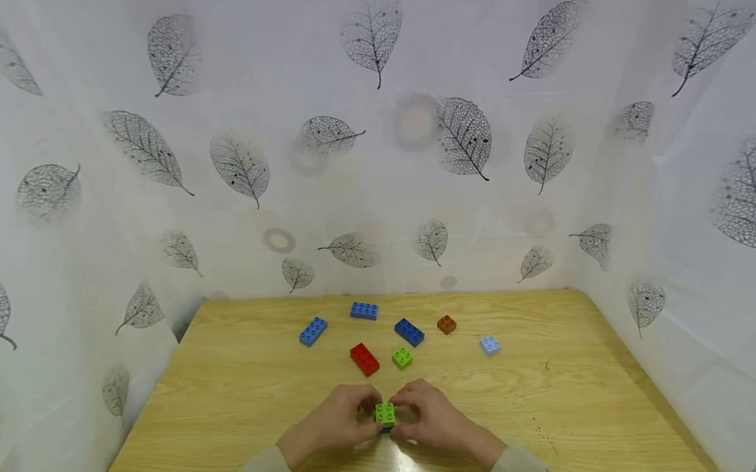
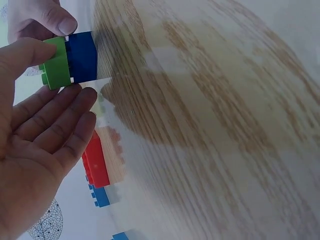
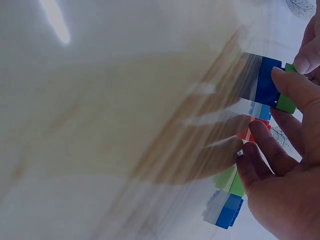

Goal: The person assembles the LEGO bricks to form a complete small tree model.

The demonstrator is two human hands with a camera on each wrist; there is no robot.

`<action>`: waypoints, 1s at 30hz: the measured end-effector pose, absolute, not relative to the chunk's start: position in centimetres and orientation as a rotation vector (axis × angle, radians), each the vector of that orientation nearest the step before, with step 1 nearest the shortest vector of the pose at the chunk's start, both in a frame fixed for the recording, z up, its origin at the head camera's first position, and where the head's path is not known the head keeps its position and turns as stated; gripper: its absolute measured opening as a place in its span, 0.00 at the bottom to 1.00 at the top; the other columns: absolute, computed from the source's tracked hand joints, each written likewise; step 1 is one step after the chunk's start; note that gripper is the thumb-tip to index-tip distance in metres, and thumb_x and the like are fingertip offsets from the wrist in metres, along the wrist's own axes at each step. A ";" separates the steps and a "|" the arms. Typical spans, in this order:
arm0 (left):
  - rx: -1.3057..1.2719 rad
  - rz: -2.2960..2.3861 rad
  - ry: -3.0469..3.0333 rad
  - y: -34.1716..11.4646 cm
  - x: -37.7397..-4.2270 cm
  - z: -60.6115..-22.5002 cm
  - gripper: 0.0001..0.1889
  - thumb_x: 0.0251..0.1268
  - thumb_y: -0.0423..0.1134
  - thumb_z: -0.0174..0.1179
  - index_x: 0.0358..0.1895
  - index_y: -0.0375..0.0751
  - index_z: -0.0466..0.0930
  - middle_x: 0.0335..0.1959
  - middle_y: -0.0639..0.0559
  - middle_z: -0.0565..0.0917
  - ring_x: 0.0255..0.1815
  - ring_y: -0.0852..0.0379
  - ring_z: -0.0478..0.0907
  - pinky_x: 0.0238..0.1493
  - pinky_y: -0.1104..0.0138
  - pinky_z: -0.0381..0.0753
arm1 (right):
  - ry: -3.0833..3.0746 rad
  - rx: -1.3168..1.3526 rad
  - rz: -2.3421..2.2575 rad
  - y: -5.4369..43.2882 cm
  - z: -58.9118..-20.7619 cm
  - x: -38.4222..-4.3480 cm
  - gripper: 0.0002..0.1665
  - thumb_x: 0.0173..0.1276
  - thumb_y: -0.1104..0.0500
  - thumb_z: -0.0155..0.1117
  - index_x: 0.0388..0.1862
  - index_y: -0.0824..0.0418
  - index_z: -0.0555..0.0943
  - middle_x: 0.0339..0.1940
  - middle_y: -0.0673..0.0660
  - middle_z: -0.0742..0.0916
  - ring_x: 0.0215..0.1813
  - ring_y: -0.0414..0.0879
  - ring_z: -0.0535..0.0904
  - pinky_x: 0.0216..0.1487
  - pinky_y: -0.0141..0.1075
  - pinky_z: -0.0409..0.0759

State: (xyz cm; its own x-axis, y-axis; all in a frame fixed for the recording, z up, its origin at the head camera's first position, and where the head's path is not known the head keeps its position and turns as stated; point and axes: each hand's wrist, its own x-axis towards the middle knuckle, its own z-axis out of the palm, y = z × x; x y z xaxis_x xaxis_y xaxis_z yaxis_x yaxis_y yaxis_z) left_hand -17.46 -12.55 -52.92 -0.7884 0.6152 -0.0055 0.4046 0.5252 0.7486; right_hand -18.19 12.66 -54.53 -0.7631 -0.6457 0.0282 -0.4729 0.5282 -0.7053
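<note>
A light green brick (image 1: 384, 413) sits on top of a dark blue brick (image 2: 84, 57) near the front of the table. In the left wrist view a thin gap shows between the two, so they are not fully flush. My left hand (image 1: 338, 418) pinches the green brick between thumb and forefinger, its other fingers loosely extended. From the opposite side my right hand (image 1: 435, 421) grips the pair, its thumb across the dark blue brick near the seam. Its remaining fingers spread beside the table surface.
Beyond the hands lie a red brick (image 1: 364, 360), another green brick (image 1: 401, 358) and a longer dark blue brick (image 1: 408, 332). Farther off are two blue bricks (image 1: 364, 311), a brown brick (image 1: 447, 324) and a pale blue brick (image 1: 490, 344). Leaf-patterned curtains (image 1: 380, 193) surround the wooden table (image 1: 242, 371).
</note>
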 end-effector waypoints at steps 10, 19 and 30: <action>0.882 1.093 2.516 -12.6 -17.3 -52.8 0.10 0.68 0.40 0.72 0.48 0.49 0.83 0.42 0.62 0.87 0.44 0.67 0.83 0.49 0.71 0.83 | 2.544 -0.991 -1.096 12.4 -54.8 -18.2 0.21 0.69 0.44 0.76 0.55 0.51 0.89 0.51 0.43 0.88 0.59 0.41 0.78 0.62 0.38 0.80; 0.787 1.140 2.460 -12.7 -17.4 -52.7 0.09 0.67 0.40 0.73 0.45 0.51 0.83 0.41 0.64 0.86 0.43 0.68 0.83 0.46 0.72 0.83 | 2.559 -0.956 -1.072 12.4 -54.6 -18.2 0.21 0.68 0.44 0.77 0.55 0.51 0.89 0.50 0.41 0.87 0.58 0.39 0.78 0.62 0.38 0.79; 0.650 1.263 2.354 -12.9 -17.7 -53.5 0.09 0.66 0.40 0.74 0.45 0.52 0.84 0.41 0.63 0.86 0.42 0.68 0.82 0.46 0.73 0.82 | 2.561 -0.934 -1.052 12.3 -54.6 -18.4 0.19 0.66 0.44 0.78 0.52 0.50 0.90 0.47 0.38 0.88 0.57 0.38 0.77 0.61 0.37 0.79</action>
